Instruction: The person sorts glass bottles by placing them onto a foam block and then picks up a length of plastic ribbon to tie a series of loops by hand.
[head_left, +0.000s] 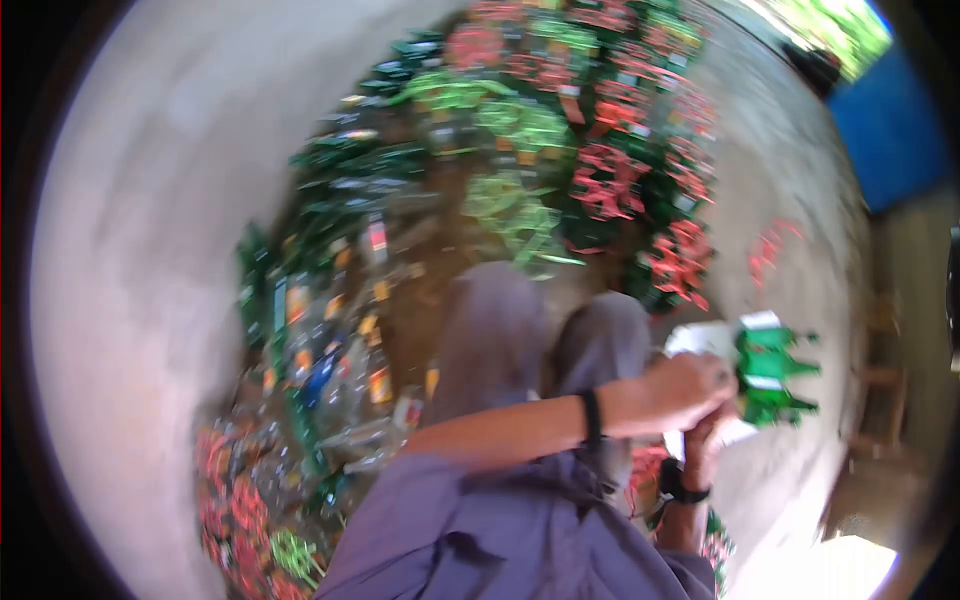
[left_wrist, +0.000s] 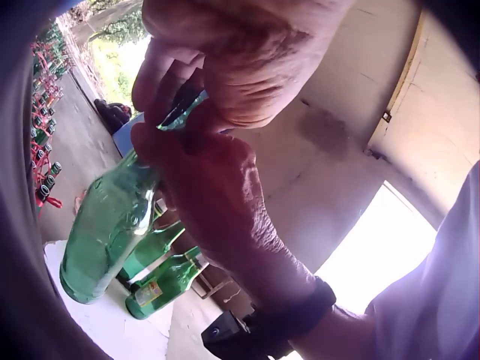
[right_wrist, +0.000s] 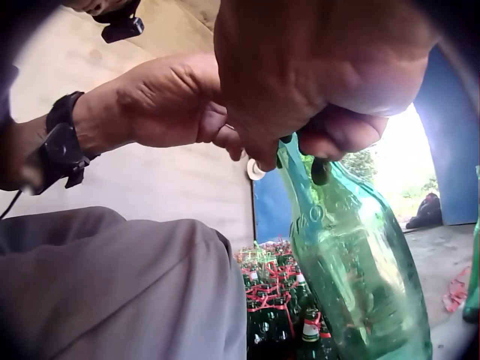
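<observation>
A green glass bottle (left_wrist: 105, 229) hangs tilted below my hands, its neck partly hidden by fingers. My right hand (left_wrist: 217, 187) grips the neck, a black strap round that wrist. My left hand (right_wrist: 161, 97) reaches in from the other side, its curled fingers at the top of the neck. In the head view the left hand (head_left: 675, 390) covers part of the right hand (head_left: 706, 432), and the held bottle is hidden there. Just beyond them, several more green bottles (head_left: 768, 372) stand by a white board (head_left: 695, 340).
Many bottles crowd the floor in front, green ones (head_left: 365, 165) and clear ones among them. Red straps (head_left: 608, 180) and light green straps (head_left: 515, 215) lie over them. My knees (head_left: 490, 320) are between these bottles and my arms. A blue panel (head_left: 890, 130) stands far right.
</observation>
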